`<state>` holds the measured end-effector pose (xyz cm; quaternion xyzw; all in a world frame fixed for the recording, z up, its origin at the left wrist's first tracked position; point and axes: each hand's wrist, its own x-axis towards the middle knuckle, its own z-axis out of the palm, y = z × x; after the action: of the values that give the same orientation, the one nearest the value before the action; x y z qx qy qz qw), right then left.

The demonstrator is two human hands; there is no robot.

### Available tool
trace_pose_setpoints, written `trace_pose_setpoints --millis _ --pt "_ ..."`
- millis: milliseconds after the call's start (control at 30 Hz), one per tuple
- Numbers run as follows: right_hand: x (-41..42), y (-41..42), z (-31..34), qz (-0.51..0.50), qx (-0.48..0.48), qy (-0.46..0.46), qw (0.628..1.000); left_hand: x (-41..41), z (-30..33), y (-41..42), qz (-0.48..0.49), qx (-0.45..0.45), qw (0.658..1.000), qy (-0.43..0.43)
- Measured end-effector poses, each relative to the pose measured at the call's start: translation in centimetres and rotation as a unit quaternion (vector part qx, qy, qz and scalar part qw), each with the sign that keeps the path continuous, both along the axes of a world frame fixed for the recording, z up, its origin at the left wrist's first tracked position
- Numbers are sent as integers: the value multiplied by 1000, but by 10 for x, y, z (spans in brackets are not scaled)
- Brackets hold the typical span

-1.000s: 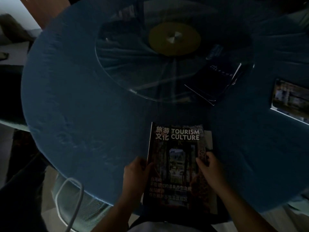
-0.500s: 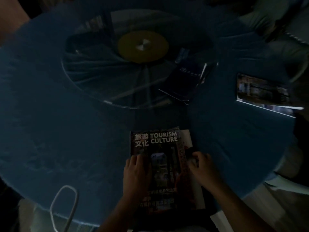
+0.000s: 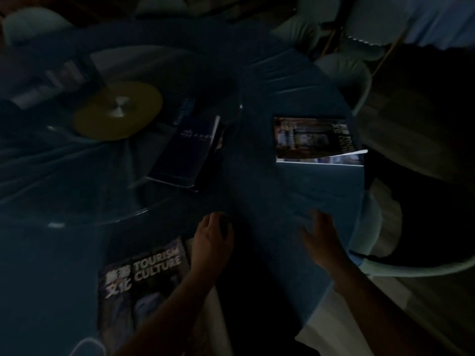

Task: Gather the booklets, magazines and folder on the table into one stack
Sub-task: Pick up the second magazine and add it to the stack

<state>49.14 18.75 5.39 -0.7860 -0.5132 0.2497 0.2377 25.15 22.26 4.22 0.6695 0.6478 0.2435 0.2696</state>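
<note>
The scene is dark. A "Tourism Culture" magazine (image 3: 144, 281) lies on the blue tablecloth (image 3: 257, 191) near me, at lower left. My left hand (image 3: 212, 242) hovers past its top right corner with fingers curled and nothing in it. My right hand (image 3: 321, 240) is stretched out over the cloth, fingers spread and blurred, holding nothing. A dark blue booklet (image 3: 185, 152) lies on the edge of the glass turntable (image 3: 77, 176). A second magazine (image 3: 313, 138), lying on other pages, rests at the table's far right edge.
The turntable has a yellow hub (image 3: 118, 110). Pale chairs (image 3: 347, 70) stand round the far right of the table, and another chair rim (image 3: 416, 268) curves at my right. A white loop (image 3: 84, 345) shows at bottom left.
Both hands have come off the near magazine and moved up and to the right over the cloth. The view has swung right, so the far right magazine sits nearer the centre.
</note>
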Motion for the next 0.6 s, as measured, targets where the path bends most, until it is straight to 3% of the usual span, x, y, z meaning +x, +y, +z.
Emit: trace_pose_setpoints --millis 167,300,500,600 --pt "95 54 -8 -97 -25 41 994 93 -4 65 -6 -51 999 2" --pt "149 93 -8 -140 -46 74 986 149 -11 114 45 -95 994 -26" --pt "193 135 -17 -216 -41 329 919 207 -21 178 160 -177 964 -116" --pt "191 140 -30 -170 -42 356 918 217 -24 194 155 -202 962 -104"
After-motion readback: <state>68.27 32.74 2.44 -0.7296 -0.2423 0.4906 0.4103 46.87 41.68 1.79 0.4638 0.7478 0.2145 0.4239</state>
